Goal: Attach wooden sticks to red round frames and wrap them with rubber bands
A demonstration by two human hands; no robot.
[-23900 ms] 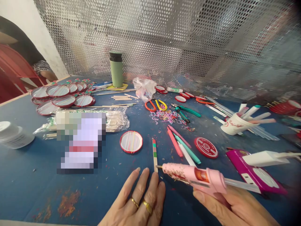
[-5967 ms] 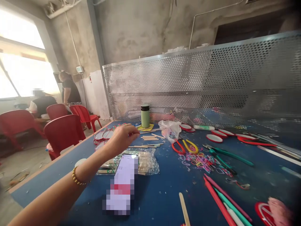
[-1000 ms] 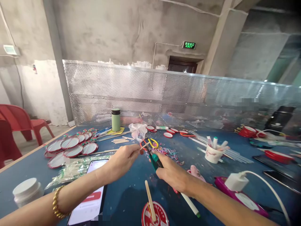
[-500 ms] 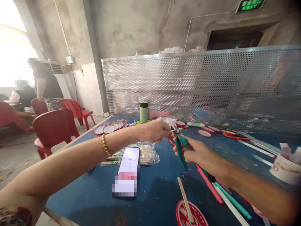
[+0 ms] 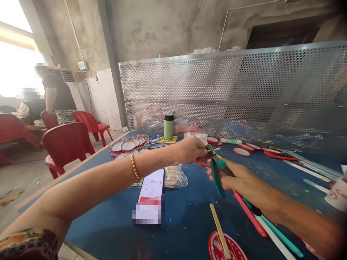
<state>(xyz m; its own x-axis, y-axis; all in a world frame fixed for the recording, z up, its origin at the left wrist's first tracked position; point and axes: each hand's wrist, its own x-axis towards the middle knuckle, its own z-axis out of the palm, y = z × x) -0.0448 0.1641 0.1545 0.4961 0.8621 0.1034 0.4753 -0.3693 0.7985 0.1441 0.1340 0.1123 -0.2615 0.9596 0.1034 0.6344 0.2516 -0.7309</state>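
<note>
Fingers closed around the teal handles of a pair of pliers (image 5: 216, 177), a worker's right hand (image 5: 238, 177) holds the tool's head against a thin wooden stick (image 5: 216, 149) above a blue bench (image 5: 114, 207). The left hand (image 5: 191, 150), its fingers pinched together on the stick, meets the pliers from the other side; the stick's short end shows just past the metal jaws, though its gripped part is hidden. A bracelet of gold-coloured beads (image 5: 135, 168) circles the left wrist. Below the left forearm lies a phone (image 5: 151, 191) reading 03:09:46, beside a clear bag of wooden sticks (image 5: 176, 177) partly covered by the arm. In the foreground, a flat craft stick (image 5: 219, 229) lies across a red lid (image 5: 236, 247), one end reaching beyond its rim. A pink-red marker (image 5: 251, 215), a white one (image 5: 276, 236) and a teal one (image 5: 283, 236) lie beneath and beside the right forearm. Toward the back of the bench, a green bottle (image 5: 168, 129) stands upright near a cluster of red-rimmed discs (image 5: 128, 145), in front of a perforated metal panel (image 5: 189, 86). At left, beyond red plastic chairs (image 5: 67, 146), one person (image 5: 58, 92) stands near another, seated person (image 5: 35, 107).
</note>
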